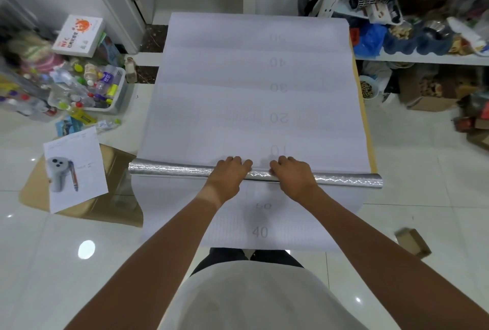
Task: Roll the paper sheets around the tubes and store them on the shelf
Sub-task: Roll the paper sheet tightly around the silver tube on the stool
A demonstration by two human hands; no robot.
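Head view: the left hand [229,175] and right hand [293,175] curl their fingers over the silver tube [174,171], gripping it mid-length on the white paper sheet [254,86] across the bench [369,141]. The sheet looks light, floppy and crease-prone, so 2 wider-spaced holds should roll it straighter.

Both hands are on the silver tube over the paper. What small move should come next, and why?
Probably roll the silver tube forward, away from the body. Both the left hand and right hand already grip it, and most of the paper sheet lies flat beyond it.
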